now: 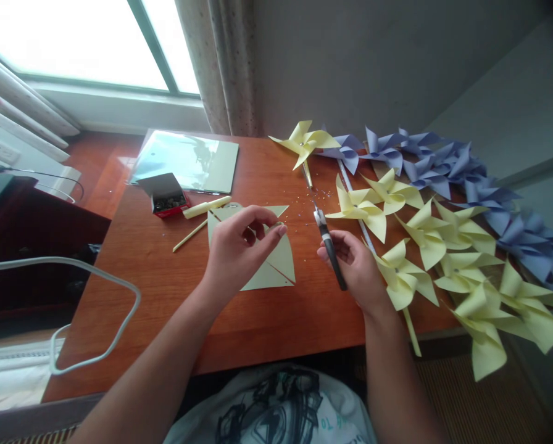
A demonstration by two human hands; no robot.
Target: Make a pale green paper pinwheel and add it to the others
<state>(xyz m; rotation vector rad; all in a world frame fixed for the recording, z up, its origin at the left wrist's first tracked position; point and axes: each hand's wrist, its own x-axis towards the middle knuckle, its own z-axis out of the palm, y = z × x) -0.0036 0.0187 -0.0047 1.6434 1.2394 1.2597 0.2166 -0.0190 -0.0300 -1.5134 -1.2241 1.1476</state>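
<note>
A pale yellow paper square [276, 262] with diagonal cuts from its corners and small holes lies on the table. My left hand [237, 250] is over it, with thumb and forefinger pinched together at the paper's right side, where it curves up. The fingers partly hide what they grip. My right hand [350, 262], to the right of the paper, is closed around a black-handled tool [328, 243] with a grey collar and a thin metal tip pointing away from me. The tool is apart from the paper.
Yellow paper pinwheels [399, 271] and purple pinwheels [427, 163] crowd the right side. A small box [170, 200] of tiny dark pieces stands left, near rolled yellow sticks [207, 206]. Behind lies a glossy paper pack [184, 161]. A white cable [133, 290] crosses the left edge.
</note>
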